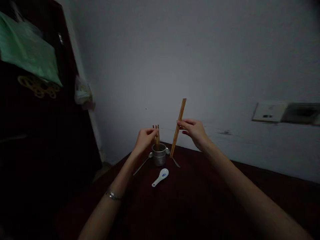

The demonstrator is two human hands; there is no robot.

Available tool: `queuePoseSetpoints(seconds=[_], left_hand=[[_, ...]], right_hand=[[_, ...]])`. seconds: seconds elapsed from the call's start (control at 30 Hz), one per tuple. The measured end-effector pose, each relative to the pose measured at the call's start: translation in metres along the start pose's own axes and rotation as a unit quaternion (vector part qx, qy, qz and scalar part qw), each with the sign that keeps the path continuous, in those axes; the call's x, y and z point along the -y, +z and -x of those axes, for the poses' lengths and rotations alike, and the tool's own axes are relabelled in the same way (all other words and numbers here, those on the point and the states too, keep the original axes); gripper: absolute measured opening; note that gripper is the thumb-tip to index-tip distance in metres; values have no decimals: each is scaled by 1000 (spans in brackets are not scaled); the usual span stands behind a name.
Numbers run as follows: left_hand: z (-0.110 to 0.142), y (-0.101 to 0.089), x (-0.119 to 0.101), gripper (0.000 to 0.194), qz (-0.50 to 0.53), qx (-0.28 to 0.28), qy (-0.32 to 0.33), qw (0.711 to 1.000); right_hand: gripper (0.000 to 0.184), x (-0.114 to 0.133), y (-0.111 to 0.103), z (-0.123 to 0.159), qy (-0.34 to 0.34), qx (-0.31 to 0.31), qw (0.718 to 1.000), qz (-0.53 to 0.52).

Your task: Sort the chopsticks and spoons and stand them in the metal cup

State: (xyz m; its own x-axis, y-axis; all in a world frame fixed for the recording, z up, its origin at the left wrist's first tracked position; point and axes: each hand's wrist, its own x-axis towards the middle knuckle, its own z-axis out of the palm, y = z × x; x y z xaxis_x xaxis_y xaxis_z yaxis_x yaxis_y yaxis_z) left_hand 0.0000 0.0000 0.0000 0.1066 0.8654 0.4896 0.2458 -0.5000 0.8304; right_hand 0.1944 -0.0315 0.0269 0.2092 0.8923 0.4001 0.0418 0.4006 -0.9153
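A white ceramic spoon (160,176) lies on the dark worktop (200,200), just short of a small metal cup (159,155) near its far edge. The left hand (144,139) pinches the wooden chopsticks (156,136) standing in the cup; the right hand (195,130) grips a raised pair of chopsticks (178,128) mid-length, fingers closed. Light, stiff and smooth, they likely suit a mid-shaft pinch.
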Motion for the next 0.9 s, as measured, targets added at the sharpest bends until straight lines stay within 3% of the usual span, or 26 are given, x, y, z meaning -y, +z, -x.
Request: queuePoseSetpoints(seconds=[0.1, 0.23, 0.57, 0.73, 0.9], left_hand=[[12, 16, -6, 32, 31, 97, 23, 994], [27, 21, -11, 32, 59, 172, 2, 983], [40, 11, -21, 28, 53, 163, -43, 984], [23, -24, -11, 24, -39, 105, -57, 992], [-14, -86, 45, 24, -185, 74, -85, 976]], right_hand=[[29, 1, 5, 14, 10, 34, 999, 4], [25, 3, 9, 30, 17, 54, 998, 28], [24, -4, 19, 43, 9, 58, 998, 35], [30, -21, -4, 29, 36, -8, 999, 22], [25, -68, -52, 8, 105, -56, 988, 100]])
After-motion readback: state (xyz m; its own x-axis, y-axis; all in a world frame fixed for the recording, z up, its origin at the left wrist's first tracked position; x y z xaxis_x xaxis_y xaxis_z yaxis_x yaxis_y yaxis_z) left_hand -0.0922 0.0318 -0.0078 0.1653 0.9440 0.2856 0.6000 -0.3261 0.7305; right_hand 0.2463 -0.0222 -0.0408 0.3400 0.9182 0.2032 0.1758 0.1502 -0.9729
